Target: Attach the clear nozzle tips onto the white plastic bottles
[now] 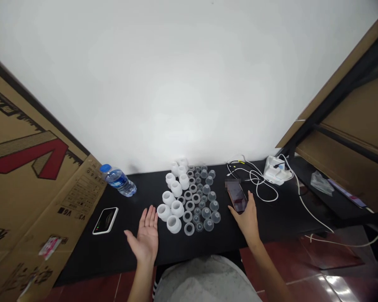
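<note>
My left hand (147, 239) lies palm up at the front of the black table, fingers stretched out and holding nothing. Just beyond its fingertips stand several white round-bellied plastic jars (174, 225) with open mouths. To their right lie translucent rings (189, 228), small clear caps with a nub (199, 226), and clear domed covers (208, 225), all in rough columns. My right hand (248, 218) grips the near end of a dark smartphone (237, 196), thumb along its left edge and fingers on its right. The phone appears to rest on the table.
A water bottle (119, 181) lies tilted at the back left, near a white-framed device (105, 220). White cables (258, 178) and a power strip (275, 170) sit at the back right. Cardboard (28, 167) borders the left; a black-framed shelf (340, 134) borders the right.
</note>
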Motion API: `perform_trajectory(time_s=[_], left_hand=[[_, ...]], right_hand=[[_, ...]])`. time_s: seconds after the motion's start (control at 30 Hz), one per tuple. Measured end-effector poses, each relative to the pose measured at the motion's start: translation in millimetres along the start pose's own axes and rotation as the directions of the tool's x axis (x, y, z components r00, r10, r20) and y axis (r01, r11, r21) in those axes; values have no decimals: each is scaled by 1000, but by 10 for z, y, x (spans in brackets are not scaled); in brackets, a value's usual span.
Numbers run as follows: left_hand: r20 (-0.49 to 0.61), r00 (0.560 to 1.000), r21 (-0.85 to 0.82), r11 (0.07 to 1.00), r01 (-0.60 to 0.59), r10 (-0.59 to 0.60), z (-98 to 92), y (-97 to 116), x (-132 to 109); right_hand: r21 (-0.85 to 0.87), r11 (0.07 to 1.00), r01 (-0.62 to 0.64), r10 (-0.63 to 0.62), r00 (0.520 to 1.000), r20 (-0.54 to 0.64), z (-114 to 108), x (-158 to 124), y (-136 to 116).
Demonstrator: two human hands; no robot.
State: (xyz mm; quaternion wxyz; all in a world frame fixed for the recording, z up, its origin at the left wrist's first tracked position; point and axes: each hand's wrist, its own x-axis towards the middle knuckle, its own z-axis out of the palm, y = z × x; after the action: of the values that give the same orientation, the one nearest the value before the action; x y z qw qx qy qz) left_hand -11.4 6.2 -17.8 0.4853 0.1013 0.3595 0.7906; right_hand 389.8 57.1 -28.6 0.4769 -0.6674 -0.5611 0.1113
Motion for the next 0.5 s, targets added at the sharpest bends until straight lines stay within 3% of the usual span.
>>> perform_trajectory(time_s=[0.5], left_hand=[[-7, 1000, 4, 1000, -1, 1, 14, 10, -12]], right_hand=[[-74, 997, -19, 17, 1000, -25, -185, -15, 129]])
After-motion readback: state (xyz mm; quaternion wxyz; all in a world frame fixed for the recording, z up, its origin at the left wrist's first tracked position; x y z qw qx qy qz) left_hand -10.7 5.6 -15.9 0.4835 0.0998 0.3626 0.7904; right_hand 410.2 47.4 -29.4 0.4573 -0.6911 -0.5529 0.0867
